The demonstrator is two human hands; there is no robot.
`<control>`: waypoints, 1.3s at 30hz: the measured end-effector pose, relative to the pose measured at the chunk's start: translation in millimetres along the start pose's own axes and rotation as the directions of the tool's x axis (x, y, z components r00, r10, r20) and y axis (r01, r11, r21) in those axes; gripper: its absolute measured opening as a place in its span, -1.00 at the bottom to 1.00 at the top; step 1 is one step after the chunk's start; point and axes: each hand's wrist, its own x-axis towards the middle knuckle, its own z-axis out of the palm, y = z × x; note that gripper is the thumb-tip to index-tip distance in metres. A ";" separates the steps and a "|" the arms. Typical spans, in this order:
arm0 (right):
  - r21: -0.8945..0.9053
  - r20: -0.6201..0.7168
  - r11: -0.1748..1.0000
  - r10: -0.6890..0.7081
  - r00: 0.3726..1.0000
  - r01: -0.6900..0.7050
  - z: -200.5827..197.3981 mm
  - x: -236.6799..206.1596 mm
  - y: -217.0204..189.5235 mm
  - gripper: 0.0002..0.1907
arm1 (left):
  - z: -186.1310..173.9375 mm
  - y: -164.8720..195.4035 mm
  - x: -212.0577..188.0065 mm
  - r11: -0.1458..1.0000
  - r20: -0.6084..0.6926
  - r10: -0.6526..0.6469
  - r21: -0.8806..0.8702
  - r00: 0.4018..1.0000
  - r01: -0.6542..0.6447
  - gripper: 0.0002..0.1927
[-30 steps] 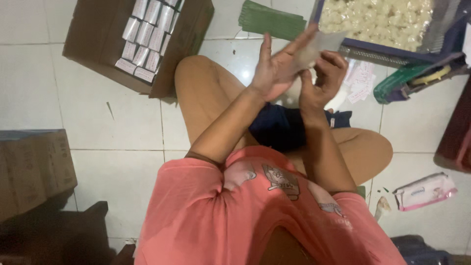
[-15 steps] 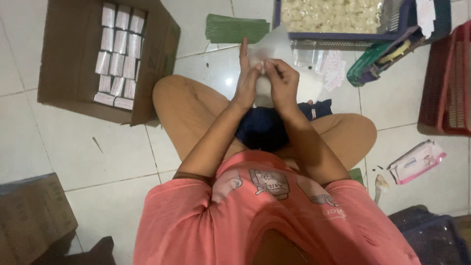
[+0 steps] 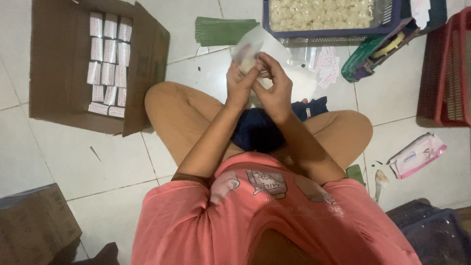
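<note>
I sit cross-legged on a white tiled floor. My left hand [image 3: 240, 83] and my right hand [image 3: 274, 87] are raised together in front of me, both pinching a small clear plastic bag [image 3: 255, 46] with a pale round piece inside. The bag stands up above my fingers. Just beyond it lies a blue crate [image 3: 338, 33] full of pale round pieces, and loose white labels [image 3: 326, 68] are scattered on the floor beside clear bags.
An open cardboard box [image 3: 59, 98] with rows of filled white packets is at the left. Green sheets [image 3: 223, 29] lie ahead, a tape dispenser [image 3: 378, 54] and a red basket [image 3: 444, 64] at the right, a pink wipes pack [image 3: 417, 154] near my knee.
My left hand's fingers were stretched out flat against the bag; now both hands are curled and pinching it. The view has drifted so the crate and box sit further up.
</note>
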 end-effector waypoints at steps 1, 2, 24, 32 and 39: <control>-0.039 -0.029 0.999 0.001 1.000 -0.002 0.9 -0.3 3.0 -0.48 | -0.3 -3.5 1.1 0.998 0.034 -0.064 -0.022 0.997 0.065 -0.36; -0.077 -0.057 0.997 0.000 0.998 -0.004 0.7 -0.1 7.3 -0.50 | -1.7 -6.3 2.9 0.998 0.087 -0.054 -0.024 0.995 0.056 -0.39; -0.203 0.012 0.968 0.153 0.988 -0.147 30.8 -7.9 136.8 -0.36 | -53.8 -84.9 33.0 0.844 -0.209 -0.521 -0.275 0.828 0.461 -0.33; 0.679 0.332 0.340 0.648 0.686 -0.650 7.4 23.3 153.4 -0.54 | -109.0 -13.9 116.2 0.310 -0.337 -0.471 0.802 0.815 0.510 -0.25; 0.476 0.371 0.501 0.631 0.681 -0.723 -9.6 3.5 127.8 -0.53 | -119.5 30.1 183.2 -0.054 -0.498 0.013 0.866 0.867 0.498 -0.15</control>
